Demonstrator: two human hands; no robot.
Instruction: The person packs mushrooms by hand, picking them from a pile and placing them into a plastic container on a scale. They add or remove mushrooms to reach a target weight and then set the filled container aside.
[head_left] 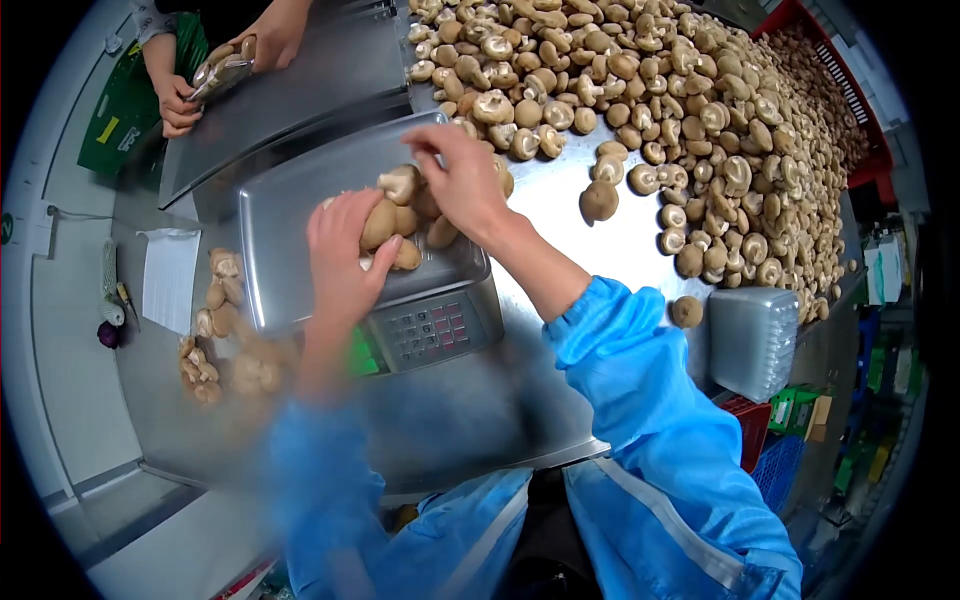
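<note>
Judging by the grip, the clump of mushrooms [400,215] is best handled by cupping it from both sides at once, palms low against the scale pan [290,220], so no cap rolls over the rim or down onto the keypad [430,330] just below the wrists. The left hand [345,255], nearest, lies palm down, its fingers curled round the near caps and clamped on them. The right hand [462,180], just beyond and apart from it, arches over the clump's far side, fingertips down; whether it grips anything I cannot tell. A stack of clear trays [752,340] sits right of the right forearm, the loose heap [650,100] spreads past the right hand, and far beyond the left a co-worker's hands [178,105] hold a pack [225,70]
</note>
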